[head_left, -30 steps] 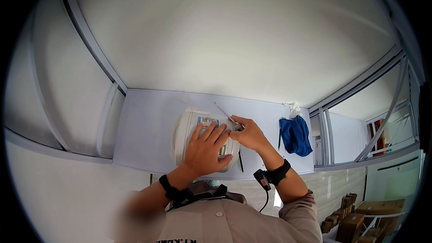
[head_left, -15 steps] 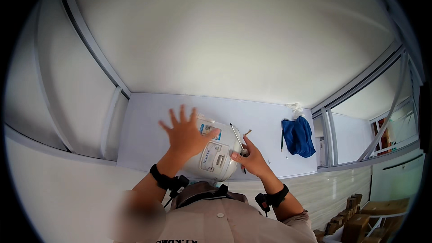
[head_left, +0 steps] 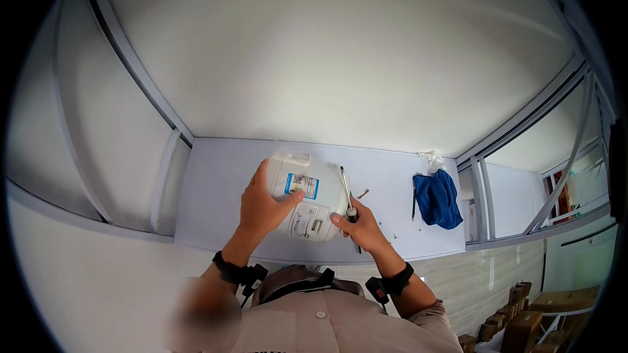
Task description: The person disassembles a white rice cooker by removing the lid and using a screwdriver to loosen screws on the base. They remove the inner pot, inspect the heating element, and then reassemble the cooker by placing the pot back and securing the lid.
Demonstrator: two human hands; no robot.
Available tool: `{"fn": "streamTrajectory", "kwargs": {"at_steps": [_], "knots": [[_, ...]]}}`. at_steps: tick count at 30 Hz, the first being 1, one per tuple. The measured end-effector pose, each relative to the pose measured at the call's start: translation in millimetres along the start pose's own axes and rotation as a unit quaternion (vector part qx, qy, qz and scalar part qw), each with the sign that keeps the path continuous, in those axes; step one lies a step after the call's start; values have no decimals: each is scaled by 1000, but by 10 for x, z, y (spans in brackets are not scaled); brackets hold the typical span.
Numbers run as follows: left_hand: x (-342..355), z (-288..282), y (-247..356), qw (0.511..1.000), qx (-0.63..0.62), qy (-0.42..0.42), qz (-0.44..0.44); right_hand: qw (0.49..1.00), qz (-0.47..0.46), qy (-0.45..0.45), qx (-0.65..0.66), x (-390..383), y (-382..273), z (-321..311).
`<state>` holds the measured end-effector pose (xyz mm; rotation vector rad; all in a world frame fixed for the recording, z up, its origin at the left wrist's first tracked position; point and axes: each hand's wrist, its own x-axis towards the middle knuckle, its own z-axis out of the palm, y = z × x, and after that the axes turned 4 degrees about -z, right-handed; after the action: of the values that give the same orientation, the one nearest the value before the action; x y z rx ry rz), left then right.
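A white rice cooker (head_left: 278,183) with a rounded lid sits before me on the table; its latch button (head_left: 316,225) faces me, and a blue-edged label is on the lid. My left hand (head_left: 258,206) grips its left side, the thumb lying across the lid near the label. At the right side, my right hand (head_left: 363,227) presses its thumb on the cooker's front right edge. That same hand holds a screwdriver (head_left: 345,186), its metal shaft pointing away from me along the cooker and its dark handle partly hidden by the palm.
On the pale table (head_left: 216,183) lie a small brownish piece (head_left: 364,193) and several tiny bits right of my hand. A blue cloth (head_left: 438,199), a thin dark stick (head_left: 413,202) and a crumpled white item (head_left: 432,159) are farther right. Frame posts (head_left: 481,202) border the table.
My left hand, spread open above the lid before, has closed on the cooker's left side. The cooker has shifted slightly away from me and turned a little. The right hand keeps the screwdriver.
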<state>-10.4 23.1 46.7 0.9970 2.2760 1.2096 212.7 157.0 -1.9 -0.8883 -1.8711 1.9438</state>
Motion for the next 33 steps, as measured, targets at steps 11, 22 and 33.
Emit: {"fn": "streamTrajectory", "kwargs": {"at_steps": [11,22,33], "knots": [[-291,177,-249,997,-46,54,32,997,-72,-29,-2,198,148,-222],[-68,341,468,917,205,77,334,997,-78,-25,2,92,312,-324],[56,757,455,906,286,-29,311,972,-106,118,-172,-488,259,-242]]}}
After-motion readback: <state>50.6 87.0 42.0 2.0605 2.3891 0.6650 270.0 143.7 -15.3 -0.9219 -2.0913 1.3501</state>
